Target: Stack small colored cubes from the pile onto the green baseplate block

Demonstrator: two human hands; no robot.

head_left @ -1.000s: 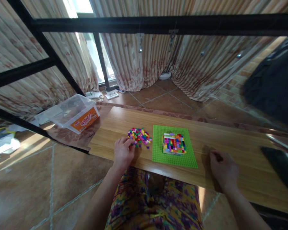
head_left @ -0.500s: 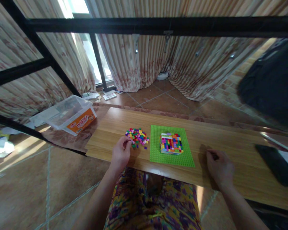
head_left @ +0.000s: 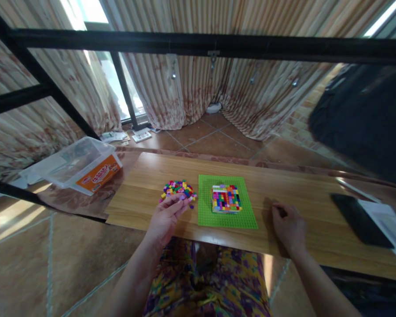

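Observation:
My left hand (head_left: 166, 216) is at the near edge of a pile of small colourful toy bricks (head_left: 174, 186). Its thumb and fingers are pinched together over the pile; whatever is between the fingertips is too small to make out. Right of the pile lies a green studded baseplate (head_left: 251, 219). A low block of multicoloured bricks (head_left: 226, 199) stands on the baseplate, its top a patchwork of many colours. My right hand (head_left: 288, 226) rests on the table to the right of the baseplate, fingers curled in, with nothing visible in it.
The bricks and baseplate are on a long wooden table (head_left: 128, 196). A clear plastic box (head_left: 86, 165) with an orange label stands beyond its left end. At the right lie a black flat object (head_left: 359, 220) and white papers (head_left: 383, 215). A black metal bar (head_left: 185, 44) crosses overhead.
My left hand has turned so its pinched fingers point right, and has moved further over the pile. My right hand stays curled on the table. The whole view has shifted slightly.

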